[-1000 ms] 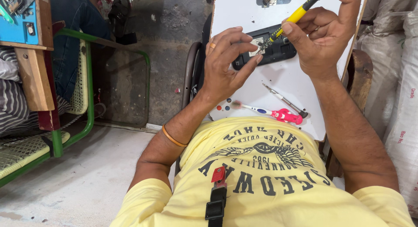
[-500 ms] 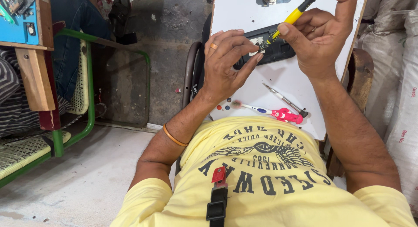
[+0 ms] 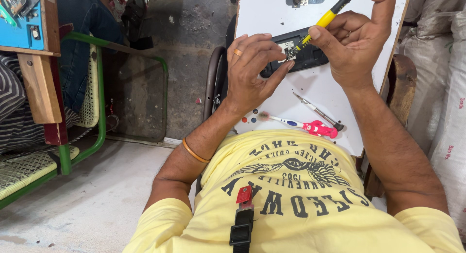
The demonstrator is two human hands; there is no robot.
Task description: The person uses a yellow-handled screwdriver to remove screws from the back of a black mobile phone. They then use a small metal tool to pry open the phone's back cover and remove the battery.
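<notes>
1. Barely anything has shifted over the last second: the black device lies at the same spot on the white board in the upper middle of the frame, and both hands sit over it as they did before.
2. Left hand, upper centre, keeps its fingers curled narrowly onto the device's left end, the thumb pressing its lower edge; a ring shows on one finger and an orange bangle on the wrist below.
3. Right hand, upper right, is closed around the yellow-and-black screwdriver, its shaft slanting down and left so the tip meets the small exposed part inside the device. Compared with a second ago the handle looks a touch more upright and the hand slightly higher, a small change consistent with twisting in place.
4. Judging by that, the work stays on the same screw or spot; whether it is turning out or in cannot be told.
5. Lower on the board, right of centre, a thin metal-shafted screwdriver and a pink-handled tool lie untouched, with a few small coloured dots to their left.
6. At the left, a green-framed woven seat has not moved.
</notes>
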